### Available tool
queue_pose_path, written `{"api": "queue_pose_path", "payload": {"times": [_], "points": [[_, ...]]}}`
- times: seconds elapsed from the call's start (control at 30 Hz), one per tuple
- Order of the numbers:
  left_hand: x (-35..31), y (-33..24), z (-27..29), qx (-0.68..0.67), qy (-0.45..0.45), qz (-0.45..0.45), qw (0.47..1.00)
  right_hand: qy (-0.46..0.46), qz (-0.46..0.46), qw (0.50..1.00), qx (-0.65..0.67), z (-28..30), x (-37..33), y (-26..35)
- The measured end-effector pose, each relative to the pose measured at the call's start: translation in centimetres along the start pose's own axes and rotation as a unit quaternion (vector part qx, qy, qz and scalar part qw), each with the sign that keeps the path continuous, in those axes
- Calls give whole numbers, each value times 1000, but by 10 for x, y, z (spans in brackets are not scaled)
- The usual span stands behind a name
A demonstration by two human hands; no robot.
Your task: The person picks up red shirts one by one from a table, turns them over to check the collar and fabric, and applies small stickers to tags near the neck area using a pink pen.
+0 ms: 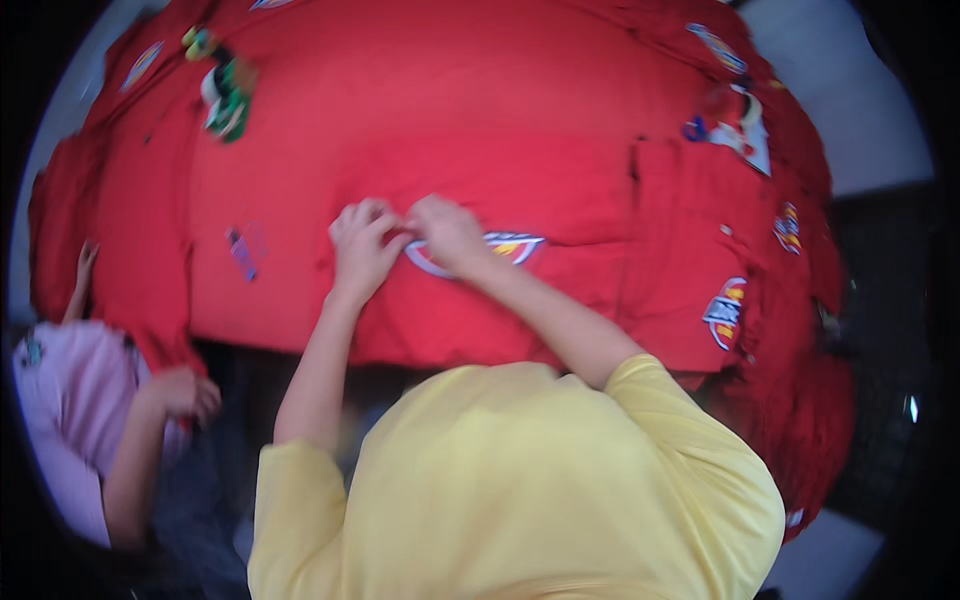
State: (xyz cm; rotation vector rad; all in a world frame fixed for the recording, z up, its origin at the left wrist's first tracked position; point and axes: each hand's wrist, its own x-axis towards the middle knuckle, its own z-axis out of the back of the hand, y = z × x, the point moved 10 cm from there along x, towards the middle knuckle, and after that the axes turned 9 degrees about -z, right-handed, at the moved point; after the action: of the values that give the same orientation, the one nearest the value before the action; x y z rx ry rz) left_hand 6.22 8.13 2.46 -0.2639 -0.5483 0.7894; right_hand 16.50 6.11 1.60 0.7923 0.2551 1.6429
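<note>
A piece of red cloth (480, 320) lies in front of me, spread on a larger red surface. On it is a pointed oval emblem (515, 247) in white, blue and yellow, partly covered by my right hand (447, 235). My left hand (365, 245) is at the emblem's left end, fingers curled with the thumb toward the right hand. Both hands are closed in a pinch and nearly touch at the fingertips. Whatever they grip is blurred and too small to name.
Small clippers (242, 254) lie to the left. Farther off are a green and yellow object (228, 95) and a cluttered white item (750, 135). More red garments (725, 240) with emblems lie at right. A person in a pink shirt (85, 400) handles red cloth at left.
</note>
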Motion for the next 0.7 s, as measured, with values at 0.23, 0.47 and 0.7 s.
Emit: {"api": "queue_pose_path", "payload": {"times": [0.23, 0.47, 0.7], "points": [[5, 7, -9, -70, 42, 76, 994, 19, 27, 998, 59, 16, 8, 5], [-8, 12, 4, -91, 3, 65, 994, -83, -233, 863, -441, 186, 47, -188], [-4, 13, 1, -136, -9, 74, 988, -12, -346, 849, -399, 235, -4, -278]]}}
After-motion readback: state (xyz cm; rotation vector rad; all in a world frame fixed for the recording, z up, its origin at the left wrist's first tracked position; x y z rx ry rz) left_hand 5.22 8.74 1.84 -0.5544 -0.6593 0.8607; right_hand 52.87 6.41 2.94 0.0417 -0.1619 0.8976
